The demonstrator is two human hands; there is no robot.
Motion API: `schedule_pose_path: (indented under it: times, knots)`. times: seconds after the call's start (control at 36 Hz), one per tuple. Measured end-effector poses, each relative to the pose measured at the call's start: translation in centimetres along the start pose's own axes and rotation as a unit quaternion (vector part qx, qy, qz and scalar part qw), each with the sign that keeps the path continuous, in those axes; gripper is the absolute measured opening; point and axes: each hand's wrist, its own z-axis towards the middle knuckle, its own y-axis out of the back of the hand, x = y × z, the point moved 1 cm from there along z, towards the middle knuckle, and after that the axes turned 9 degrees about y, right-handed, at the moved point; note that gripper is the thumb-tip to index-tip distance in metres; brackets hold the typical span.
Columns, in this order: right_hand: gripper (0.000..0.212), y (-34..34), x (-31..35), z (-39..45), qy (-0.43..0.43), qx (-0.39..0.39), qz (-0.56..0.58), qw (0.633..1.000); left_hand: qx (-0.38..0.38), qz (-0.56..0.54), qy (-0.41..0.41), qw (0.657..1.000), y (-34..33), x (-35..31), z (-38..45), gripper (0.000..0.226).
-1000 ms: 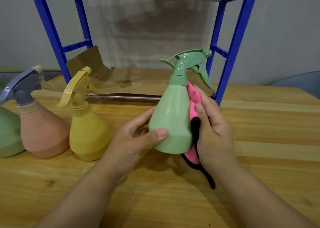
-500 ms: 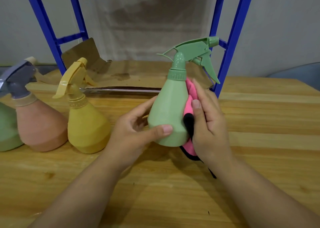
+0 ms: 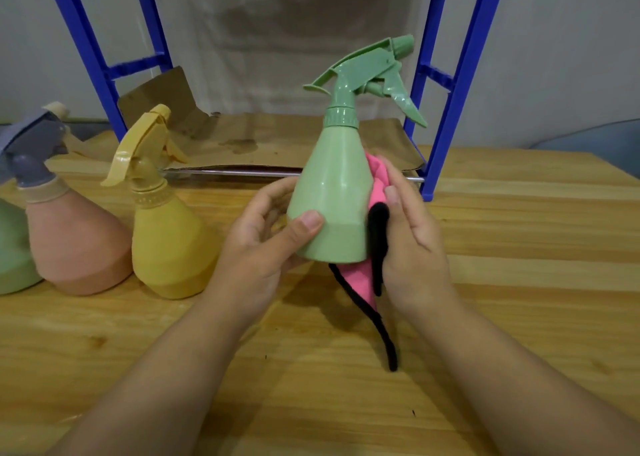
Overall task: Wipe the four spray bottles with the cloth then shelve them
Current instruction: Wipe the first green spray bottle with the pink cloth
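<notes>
My left hand [image 3: 263, 244] grips the base of a light green spray bottle [image 3: 334, 192], thumb across its front, holding it tilted just above the wooden table [image 3: 519, 248]. My right hand [image 3: 412, 248] presses a pink cloth with black trim [image 3: 375, 178] against the bottle's right side; the cloth's tail hangs down to the table. To the left stand a yellow spray bottle [image 3: 166, 234], a terracotta one with a grey trigger [image 3: 74, 244], and part of another green one [image 3: 12, 248] at the frame edge.
A blue metal shelf rack [image 3: 453, 85] stands behind on the table, its lowest level lined with brown cardboard [image 3: 249, 140] behind a metal front rail. A grey wall lies beyond.
The green bottle has been raised slightly and tipped so its nozzle points further up and right. Both hands kept their hold; my right hand with the cloth slid slightly along the bottle's side.
</notes>
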Motion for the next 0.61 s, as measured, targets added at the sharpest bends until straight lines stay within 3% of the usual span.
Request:
schedule_pose_path:
  times: [0.14, 0.25, 0.39, 0.44, 0.56, 0.61]
  knots:
    - [0.046, -0.2, 0.2, -0.4, 0.104, 0.028, -0.142, 0.984, -0.010, 0.007, 0.011, 1.000, 0.3, -0.1, 0.2, 0.043]
    - [0.050, -0.3, 0.3, -0.5, 0.173, 0.045, -0.198, 0.964, 0.017, 0.032, 0.013, 0.999, 0.2, 0.0, 0.3, 0.077]
    - [0.044, 0.3, 0.8, -0.2, 0.217, 0.040, -0.162, 0.962, 0.044, -0.001, 0.039, 0.998, 0.3, 0.0, 0.2, 0.078]
    - [0.040, 0.7, 0.9, 0.2, 0.191, 0.041, -0.108, 0.975, 0.051, -0.030, 0.055, 0.997, 0.1, 0.0, 0.0, 0.082]
    - [0.040, 0.8, 0.2, 0.6, 0.033, 0.013, 0.044, 0.998, 0.057, -0.037, 0.074, 0.995, -0.4, 0.0, -0.2, 0.040]
    - [0.041, 0.8, 0.0, 0.5, 0.007, -0.006, 0.040, 0.999, 0.064, -0.006, 0.084, 0.994, -0.4, 0.1, -0.2, 0.043]
